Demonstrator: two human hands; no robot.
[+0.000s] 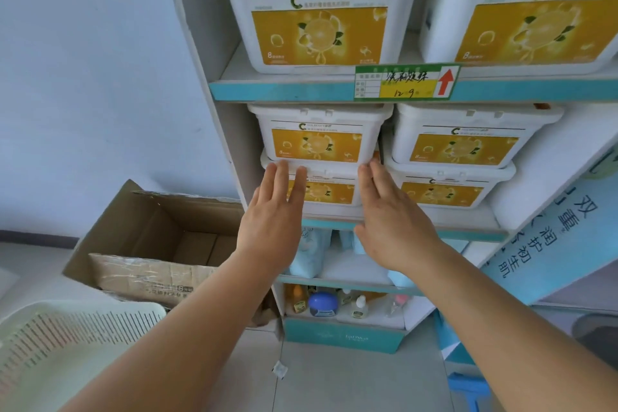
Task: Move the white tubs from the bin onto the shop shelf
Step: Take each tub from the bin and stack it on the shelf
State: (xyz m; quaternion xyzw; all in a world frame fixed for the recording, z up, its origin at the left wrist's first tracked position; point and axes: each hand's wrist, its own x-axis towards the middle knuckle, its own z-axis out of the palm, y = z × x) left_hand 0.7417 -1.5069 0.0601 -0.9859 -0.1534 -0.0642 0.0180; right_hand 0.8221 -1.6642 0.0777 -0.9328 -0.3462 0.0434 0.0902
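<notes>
Left hand (272, 211) and right hand (389, 217) flat, fingers straight (holding nothing), fingertips at stacked white tub (317, 134)

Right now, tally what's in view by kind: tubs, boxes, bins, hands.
White tubs on the shelves: 6, four fully seen, e.g. upper-left tub and stacked tub
Cardboard box: 1
White slatted bin: 1
Hands: 2, left hand, right hand, both flat near the stacked tub
Total: 10
</notes>
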